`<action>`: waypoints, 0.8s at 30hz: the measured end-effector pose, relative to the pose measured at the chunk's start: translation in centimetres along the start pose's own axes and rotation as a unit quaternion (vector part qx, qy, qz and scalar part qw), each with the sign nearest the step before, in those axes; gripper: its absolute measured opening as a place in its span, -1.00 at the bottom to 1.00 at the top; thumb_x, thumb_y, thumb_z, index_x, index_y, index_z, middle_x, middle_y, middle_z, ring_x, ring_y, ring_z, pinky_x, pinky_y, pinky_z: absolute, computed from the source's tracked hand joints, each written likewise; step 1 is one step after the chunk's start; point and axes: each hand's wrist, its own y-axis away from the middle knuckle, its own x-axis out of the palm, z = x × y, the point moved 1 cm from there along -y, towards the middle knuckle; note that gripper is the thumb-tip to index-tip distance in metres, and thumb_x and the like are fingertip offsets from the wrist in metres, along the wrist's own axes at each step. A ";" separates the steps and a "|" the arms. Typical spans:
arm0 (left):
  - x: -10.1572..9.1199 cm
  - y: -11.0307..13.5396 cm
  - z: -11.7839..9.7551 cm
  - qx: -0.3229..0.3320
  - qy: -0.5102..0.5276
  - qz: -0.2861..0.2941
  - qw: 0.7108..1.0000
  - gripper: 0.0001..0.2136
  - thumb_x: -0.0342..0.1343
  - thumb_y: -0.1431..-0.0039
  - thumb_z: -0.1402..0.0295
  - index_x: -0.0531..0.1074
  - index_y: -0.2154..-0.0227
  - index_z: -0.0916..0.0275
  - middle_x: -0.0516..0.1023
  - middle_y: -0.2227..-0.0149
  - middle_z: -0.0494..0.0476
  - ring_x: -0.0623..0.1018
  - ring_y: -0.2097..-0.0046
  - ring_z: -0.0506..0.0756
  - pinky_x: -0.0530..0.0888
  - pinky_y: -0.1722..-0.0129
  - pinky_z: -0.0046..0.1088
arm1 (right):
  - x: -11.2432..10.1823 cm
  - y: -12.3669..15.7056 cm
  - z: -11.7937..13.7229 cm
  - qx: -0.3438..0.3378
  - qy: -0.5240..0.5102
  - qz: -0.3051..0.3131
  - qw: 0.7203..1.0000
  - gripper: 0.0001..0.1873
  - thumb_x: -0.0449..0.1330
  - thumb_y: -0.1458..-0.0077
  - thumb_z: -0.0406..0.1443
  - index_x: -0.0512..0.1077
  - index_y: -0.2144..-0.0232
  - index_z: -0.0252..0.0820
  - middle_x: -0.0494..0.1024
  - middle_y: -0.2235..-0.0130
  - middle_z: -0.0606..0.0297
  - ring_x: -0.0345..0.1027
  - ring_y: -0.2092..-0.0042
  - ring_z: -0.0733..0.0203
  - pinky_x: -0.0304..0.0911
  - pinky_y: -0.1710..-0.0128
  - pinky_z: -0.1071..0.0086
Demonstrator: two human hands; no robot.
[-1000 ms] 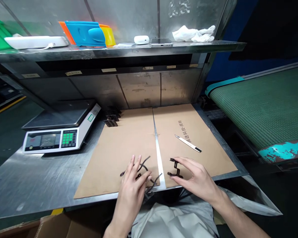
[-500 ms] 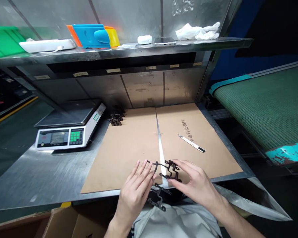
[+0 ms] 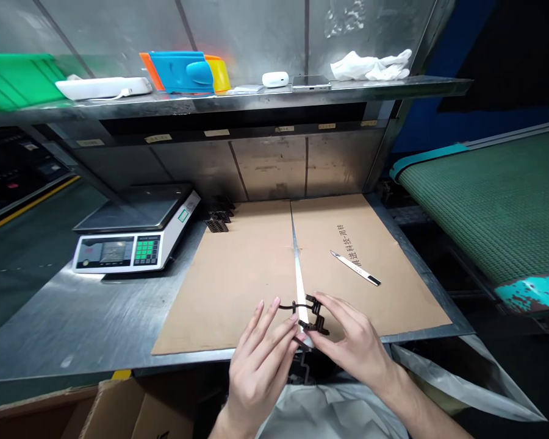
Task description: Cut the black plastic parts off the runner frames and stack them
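Both hands meet over the front edge of a steel bench on a black plastic part (image 3: 315, 312) with thin runner arms. My right hand (image 3: 348, 341) pinches the chunky end of the part between thumb and fingers. My left hand (image 3: 263, 353) touches the thin black runner (image 3: 287, 305) with its fingertips, the fingers only partly curled. More of the black piece hangs below the bench edge (image 3: 304, 369). Two sheets of brown cardboard (image 3: 238, 274) lie under the hands.
A small white-handled knife (image 3: 355, 268) lies on the right cardboard. A digital scale (image 3: 135, 235) stands at left, a stack of black parts (image 3: 217, 218) behind it. A green conveyor belt (image 3: 489, 201) runs at right. An open carton (image 3: 132, 408) and a plastic bag (image 3: 329, 414) sit below.
The hands have come together from separate pieces onto one black part, raising it off the cardboard near the bench edge. The view has shifted slightly left.
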 end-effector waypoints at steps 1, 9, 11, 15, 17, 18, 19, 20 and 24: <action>0.0 0.0 -0.1 0.001 0.002 -0.005 1.000 -0.70 0.19 -0.22 0.72 0.56 0.02 0.41 0.69 0.00 0.25 0.44 -0.32 0.35 0.41 -0.30 0.07 | 0.0 0.1 0.0 0.011 -0.008 0.001 1.000 -0.37 0.30 -0.18 -0.38 0.29 -0.27 -0.12 0.58 -0.16 0.14 0.49 -0.17 0.05 0.44 -0.21 0.20; 0.6 0.3 -0.8 -0.025 0.002 -0.018 1.000 -0.74 0.19 -0.24 0.70 0.57 0.07 0.36 0.71 0.06 0.19 0.45 -0.31 0.33 0.38 -0.31 0.06 | 1.1 0.6 -0.4 0.017 -0.018 -0.017 1.000 -0.28 0.33 -0.14 -0.44 0.26 -0.32 -0.16 0.54 -0.21 0.07 0.44 -0.23 0.03 0.40 -0.25 0.17; 0.8 0.5 -0.8 -0.026 -0.001 -0.013 1.000 -0.74 0.19 -0.25 0.70 0.57 0.06 0.34 0.71 0.06 0.17 0.44 -0.31 0.30 0.38 -0.31 0.03 | 1.3 0.5 -0.6 0.049 -0.028 -0.004 0.998 -0.29 0.38 -0.07 -0.46 0.32 -0.26 -0.15 0.57 -0.17 0.11 0.48 -0.18 0.02 0.44 -0.21 0.19; 1.2 0.9 -0.2 -0.038 -0.011 0.007 0.999 -0.74 0.18 -0.27 0.67 0.55 0.04 0.32 0.70 0.02 0.17 0.44 -0.31 0.25 0.36 -0.34 -0.02 | 1.0 -0.1 -0.5 0.088 -0.020 0.042 0.995 -0.38 0.40 -0.01 -0.48 0.40 -0.12 -0.12 0.65 -0.04 0.18 0.56 -0.05 -0.01 0.51 -0.05 0.16; 1.2 0.7 0.6 -0.045 -0.037 0.055 0.997 -0.71 0.16 -0.31 0.63 0.51 -0.05 0.32 0.63 -0.11 0.23 0.42 -0.34 0.24 0.33 -0.37 0.00 | 0.7 -0.4 -0.4 0.085 -0.002 0.059 0.995 -0.43 0.37 -0.02 -0.49 0.41 -0.08 -0.11 0.66 0.02 0.20 0.58 0.01 -0.02 0.52 0.02 0.14; 1.1 0.5 1.0 -0.036 -0.055 0.094 0.993 -0.67 0.14 -0.33 0.60 0.47 -0.12 0.32 0.56 -0.19 0.26 0.39 -0.36 0.26 0.33 -0.38 0.03 | 0.6 -0.6 -0.4 0.080 0.007 0.067 0.995 -0.44 0.36 -0.03 -0.50 0.41 -0.07 -0.11 0.66 0.04 0.21 0.58 0.03 -0.03 0.52 0.05 0.14; 1.0 0.3 1.5 -0.018 -0.073 0.134 0.988 -0.64 0.12 -0.36 0.56 0.43 -0.18 0.32 0.49 -0.27 0.29 0.36 -0.38 0.28 0.34 -0.37 0.06 | 0.4 -0.7 -0.5 0.076 0.014 0.072 0.994 -0.45 0.36 -0.03 -0.51 0.41 -0.06 -0.11 0.66 0.05 0.21 0.58 0.05 -0.03 0.52 0.06 0.14; 1.0 0.1 1.9 0.008 -0.088 0.171 0.981 -0.61 0.09 -0.38 0.53 0.39 -0.23 0.32 0.43 -0.32 0.31 0.33 -0.40 0.31 0.37 -0.35 0.08 | 0.4 -0.8 -0.5 0.072 0.019 0.075 0.994 -0.45 0.35 -0.03 -0.52 0.40 -0.06 -0.11 0.66 0.06 0.21 0.58 0.04 -0.03 0.51 0.06 0.14; 0.7 -0.5 2.8 0.085 -0.109 0.208 0.968 -0.65 0.02 -0.42 0.49 0.41 -0.22 0.35 0.43 -0.32 0.33 0.33 -0.40 0.35 0.47 -0.28 0.05 | 0.2 -1.0 -0.3 0.076 0.017 0.081 0.994 -0.45 0.32 -0.03 -0.54 0.38 -0.06 -0.10 0.64 0.06 0.21 0.57 0.03 -0.01 0.49 0.04 0.18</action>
